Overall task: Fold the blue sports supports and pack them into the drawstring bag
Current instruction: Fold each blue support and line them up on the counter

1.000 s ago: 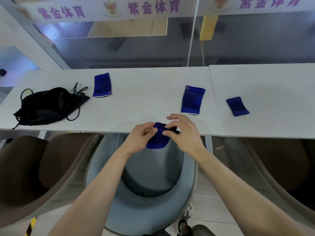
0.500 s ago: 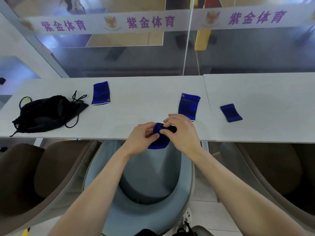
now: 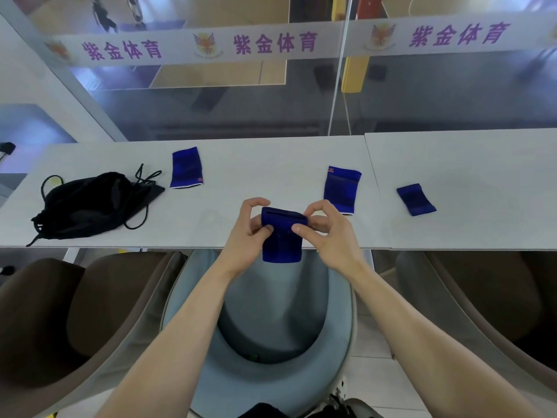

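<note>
A blue sports support (image 3: 281, 241) hangs upright over the table's front edge, its open top end stretched between my hands. My left hand (image 3: 248, 233) pinches its left upper corner, and my right hand (image 3: 327, 229) pinches the right one. Three more blue supports lie on the white table (image 3: 241, 176): one (image 3: 186, 168) at the back left, one (image 3: 342, 190) just right of my hands, and a small one (image 3: 416, 200) further right. The black drawstring bag (image 3: 90, 203) lies crumpled at the left, its cords loose beside it.
A second white table (image 3: 470, 164) adjoins on the right. A glass partition (image 3: 271, 101) with a lettered band stands behind the tables. Below the front edge stand a grey chair (image 3: 271, 327) and brown chairs (image 3: 60, 312) on either side.
The support went from bunched up between my hands to held spread and hanging. My hands moved slightly apart and forward over the table edge. The camera tilted down.
</note>
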The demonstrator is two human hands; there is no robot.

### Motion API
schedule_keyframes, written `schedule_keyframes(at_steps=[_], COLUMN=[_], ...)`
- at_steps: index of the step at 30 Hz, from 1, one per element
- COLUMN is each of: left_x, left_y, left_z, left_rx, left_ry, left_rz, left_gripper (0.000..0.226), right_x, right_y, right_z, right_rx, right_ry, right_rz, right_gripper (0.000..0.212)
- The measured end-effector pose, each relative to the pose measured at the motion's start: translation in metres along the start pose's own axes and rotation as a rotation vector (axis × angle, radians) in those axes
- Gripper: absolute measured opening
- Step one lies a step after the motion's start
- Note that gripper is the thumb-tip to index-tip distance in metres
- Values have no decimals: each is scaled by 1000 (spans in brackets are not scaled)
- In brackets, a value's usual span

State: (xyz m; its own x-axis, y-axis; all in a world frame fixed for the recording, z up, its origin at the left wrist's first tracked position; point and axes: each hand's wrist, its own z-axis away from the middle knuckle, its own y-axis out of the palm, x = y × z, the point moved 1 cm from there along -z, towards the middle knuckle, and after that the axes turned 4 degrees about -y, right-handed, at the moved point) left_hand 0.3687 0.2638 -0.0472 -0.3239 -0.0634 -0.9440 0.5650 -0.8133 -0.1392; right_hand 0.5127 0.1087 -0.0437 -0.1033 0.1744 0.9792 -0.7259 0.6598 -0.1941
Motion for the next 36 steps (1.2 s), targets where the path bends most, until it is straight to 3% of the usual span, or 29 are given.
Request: schedule_keyframes(at_steps=[4,10,20,30,36], left_x=[-7,-18,-33,-42,-48], left_y=[-4,-13,-23,-30,-31], left_z=[3,1,0,0,-1], left_rx=[-4,-144,-95,-25,-51], left_ry=[65,216,162,135,131], left_rz=[-4,-254,-299,-312,-428], left_gripper=[41,17,18,23,20], right_x=[2,6,13,16,13], right_y=[6,7,7,4,2], right_z=[-2,-3,-3,-1,1], right_rx=[-69,-156,-177,-66,-83], right_ry=[13,17,21,48,54], right_rz=[-25,-30,-85,-148,-217], right_gripper=[21,23,23,22,15])
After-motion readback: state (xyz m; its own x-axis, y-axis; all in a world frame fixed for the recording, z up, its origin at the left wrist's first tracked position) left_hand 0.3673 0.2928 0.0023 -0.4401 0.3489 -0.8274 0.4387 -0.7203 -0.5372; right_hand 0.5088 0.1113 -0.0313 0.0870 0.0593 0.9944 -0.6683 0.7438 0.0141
